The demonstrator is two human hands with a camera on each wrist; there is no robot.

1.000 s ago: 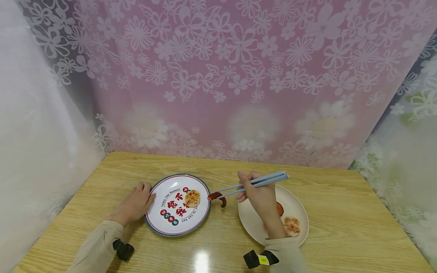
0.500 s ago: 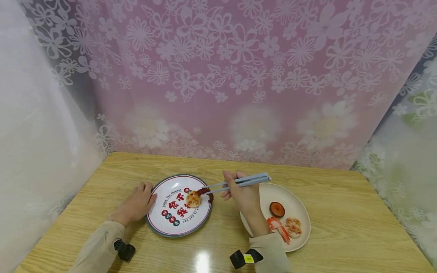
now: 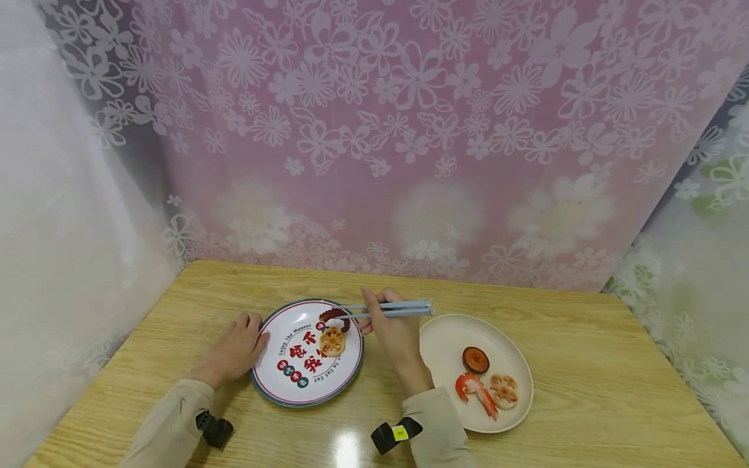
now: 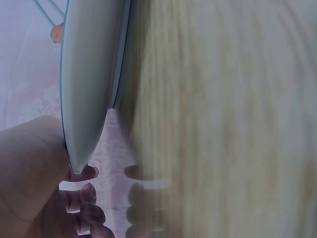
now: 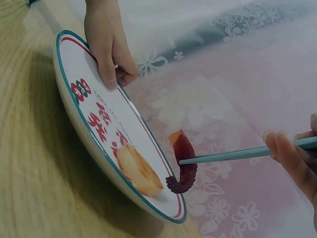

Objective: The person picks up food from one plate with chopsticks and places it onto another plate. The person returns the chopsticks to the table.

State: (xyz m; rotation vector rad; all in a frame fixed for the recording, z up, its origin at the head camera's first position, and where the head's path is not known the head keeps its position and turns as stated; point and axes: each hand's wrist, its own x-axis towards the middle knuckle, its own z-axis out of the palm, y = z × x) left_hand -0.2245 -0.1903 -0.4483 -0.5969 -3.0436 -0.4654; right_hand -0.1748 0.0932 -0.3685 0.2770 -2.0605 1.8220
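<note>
My right hand (image 3: 393, 335) grips a pair of light blue chopsticks (image 3: 404, 309), whose tips pinch a dark red curled tentacle piece (image 3: 345, 320). In the right wrist view the tentacle (image 5: 185, 163) hangs just over the rim of the white plate (image 5: 99, 144), near a lotus root slice (image 5: 137, 171). The plate (image 3: 292, 389) has red lettering and a green rim; the lotus slice (image 3: 332, 342) lies on its right part. At the plate's left rim is my left hand (image 3: 234, 348); in the left wrist view its thumb and fingers (image 4: 89, 208) hold the edge.
A cream plate (image 3: 435, 338) on the right bears a mushroom slice (image 3: 476, 359), a shrimp (image 3: 475, 393) and another lotus root slice (image 3: 503, 390). Both plates stand on a wooden table (image 3: 585, 364), with a floral curtain (image 3: 374, 195) behind it.
My right hand has moved left with the chopsticks, carrying the tentacle from beside the white plate to above its upper right part. The shrimp on the cream plate is uncovered. My left hand has stayed put.
</note>
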